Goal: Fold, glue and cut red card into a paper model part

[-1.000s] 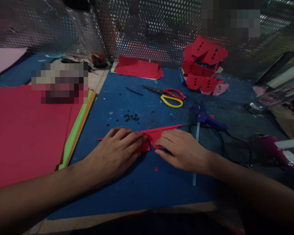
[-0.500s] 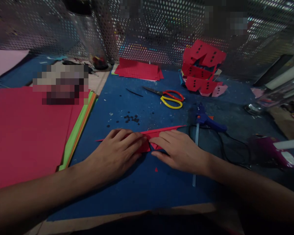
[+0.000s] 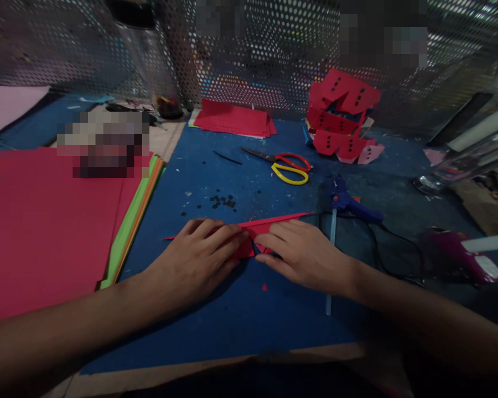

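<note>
A folded strip of red paper [image 3: 260, 228] lies across the blue work surface, with a notch cut in its near edge. My left hand [image 3: 205, 249] covers the left half of the strip, its fingers bent and pressing the paper down; the thumb is mostly hidden. On the right half rests my right hand [image 3: 301, 249], fingers together over the paper and thumb close to its near edge. A small red scrap [image 3: 264, 287] sits just below the hands. Beyond them are tiny black paper pieces [image 3: 223, 201] and scissors [image 3: 282, 163] with one red and one yellow handle.
A blue glue gun [image 3: 348, 202] with a glue stick and cord lies to the right. Large red sheets [image 3: 53, 221] are stacked at left. Cut red pieces with black squares [image 3: 344, 116] and smaller red sheets [image 3: 232, 119] stand by the perforated metal panel [image 3: 265, 50].
</note>
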`<act>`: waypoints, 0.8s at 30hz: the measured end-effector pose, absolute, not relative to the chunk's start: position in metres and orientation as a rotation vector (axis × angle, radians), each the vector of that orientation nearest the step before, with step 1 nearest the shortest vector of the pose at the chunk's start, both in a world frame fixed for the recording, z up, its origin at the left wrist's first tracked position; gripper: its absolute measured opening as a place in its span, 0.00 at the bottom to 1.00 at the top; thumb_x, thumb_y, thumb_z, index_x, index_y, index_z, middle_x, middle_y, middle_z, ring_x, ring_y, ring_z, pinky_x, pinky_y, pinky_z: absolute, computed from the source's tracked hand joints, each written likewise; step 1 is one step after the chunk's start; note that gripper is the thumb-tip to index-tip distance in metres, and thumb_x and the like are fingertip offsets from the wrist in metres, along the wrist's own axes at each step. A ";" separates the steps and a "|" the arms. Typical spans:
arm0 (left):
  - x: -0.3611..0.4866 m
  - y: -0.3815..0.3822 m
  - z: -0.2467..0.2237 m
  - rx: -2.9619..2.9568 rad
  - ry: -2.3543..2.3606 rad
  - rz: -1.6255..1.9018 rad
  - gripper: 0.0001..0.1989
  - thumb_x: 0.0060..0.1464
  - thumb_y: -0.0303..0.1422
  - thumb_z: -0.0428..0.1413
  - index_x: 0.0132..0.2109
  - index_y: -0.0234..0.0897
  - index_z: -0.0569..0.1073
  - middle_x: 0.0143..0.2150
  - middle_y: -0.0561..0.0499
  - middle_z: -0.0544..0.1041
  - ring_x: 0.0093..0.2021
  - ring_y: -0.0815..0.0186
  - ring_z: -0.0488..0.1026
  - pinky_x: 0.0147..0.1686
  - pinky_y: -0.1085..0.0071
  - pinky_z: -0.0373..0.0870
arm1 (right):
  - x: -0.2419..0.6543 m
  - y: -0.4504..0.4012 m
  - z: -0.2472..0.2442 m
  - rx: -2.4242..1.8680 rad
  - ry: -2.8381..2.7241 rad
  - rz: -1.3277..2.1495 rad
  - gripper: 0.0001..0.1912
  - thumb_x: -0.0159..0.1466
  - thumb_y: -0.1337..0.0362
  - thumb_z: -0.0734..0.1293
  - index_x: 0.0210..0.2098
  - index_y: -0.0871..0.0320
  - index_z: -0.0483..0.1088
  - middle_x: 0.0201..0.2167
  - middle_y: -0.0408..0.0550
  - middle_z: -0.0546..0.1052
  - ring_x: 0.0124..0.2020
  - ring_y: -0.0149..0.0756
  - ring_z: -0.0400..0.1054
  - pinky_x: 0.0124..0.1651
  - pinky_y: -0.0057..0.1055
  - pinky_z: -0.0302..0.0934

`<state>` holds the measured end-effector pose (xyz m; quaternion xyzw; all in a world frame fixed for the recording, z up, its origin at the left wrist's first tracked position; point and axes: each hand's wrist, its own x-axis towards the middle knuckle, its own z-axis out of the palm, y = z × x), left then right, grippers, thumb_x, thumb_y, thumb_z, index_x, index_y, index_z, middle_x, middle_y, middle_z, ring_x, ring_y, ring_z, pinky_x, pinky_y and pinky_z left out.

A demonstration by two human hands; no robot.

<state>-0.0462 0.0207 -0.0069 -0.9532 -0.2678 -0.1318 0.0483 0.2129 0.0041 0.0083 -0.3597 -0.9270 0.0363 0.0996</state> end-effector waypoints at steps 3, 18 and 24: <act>-0.046 0.021 -0.007 -2.900 -0.814 -0.391 0.18 0.67 0.35 0.55 0.61 0.34 0.74 0.56 0.45 0.78 0.48 0.53 0.69 0.43 0.56 0.66 | 0.215 0.004 0.010 -1.045 -2.735 0.105 0.15 0.76 0.55 0.60 0.44 0.59 0.73 0.36 0.48 0.77 0.38 0.39 0.69 0.42 0.37 0.56; -0.048 0.019 -0.006 -2.930 -0.834 -0.382 0.20 0.66 0.32 0.55 0.63 0.33 0.73 0.58 0.45 0.77 0.49 0.52 0.68 0.45 0.56 0.65 | 0.219 0.002 0.011 -0.990 -2.754 0.094 0.15 0.76 0.57 0.59 0.40 0.58 0.73 0.36 0.48 0.76 0.37 0.38 0.67 0.42 0.36 0.56; -0.047 0.020 -0.005 -2.941 -0.832 -0.415 0.19 0.67 0.33 0.55 0.62 0.34 0.73 0.58 0.44 0.77 0.49 0.53 0.68 0.45 0.57 0.66 | 0.219 0.003 0.009 -0.994 -2.755 0.109 0.14 0.76 0.57 0.59 0.48 0.57 0.73 0.37 0.47 0.75 0.37 0.38 0.67 0.43 0.36 0.55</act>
